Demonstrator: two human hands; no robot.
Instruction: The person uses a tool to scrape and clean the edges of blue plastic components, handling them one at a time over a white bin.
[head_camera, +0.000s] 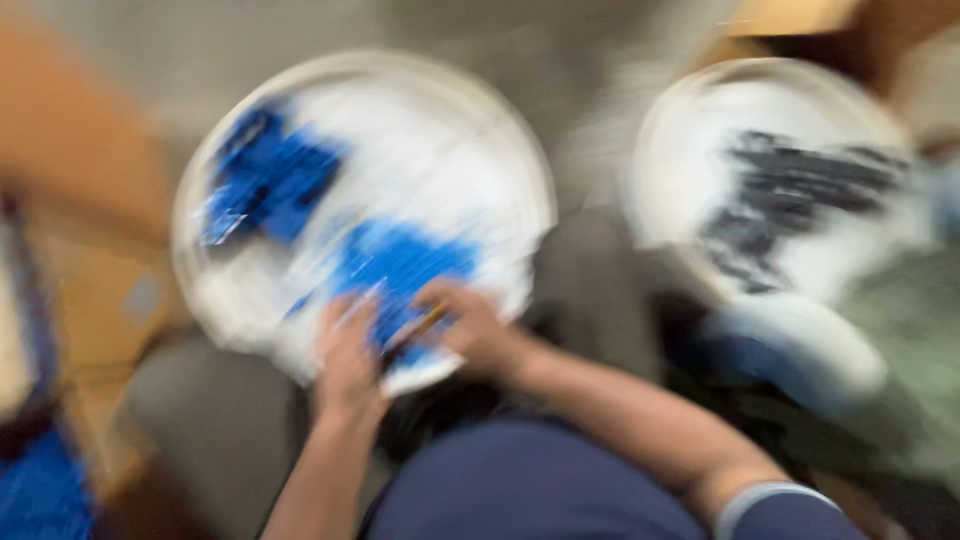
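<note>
The head view is heavily blurred. A round white basin (500, 130) sits in front of me with two heaps of small blue pieces (400, 262) inside it. My left hand (345, 360) rests at the basin's near rim, touching the nearer blue heap. My right hand (470, 325) is beside it at the same rim, fingers curled around something small and dark with a yellowish streak; blur hides what it is. Whether the left hand's fingers hold anything is unclear.
A second round white basin (680, 120) with dark pieces (790, 195) stands at the right. A whitish object (800, 350) lies below it. Brown cardboard (90, 270) is at the left, blue material (40, 495) at the bottom left.
</note>
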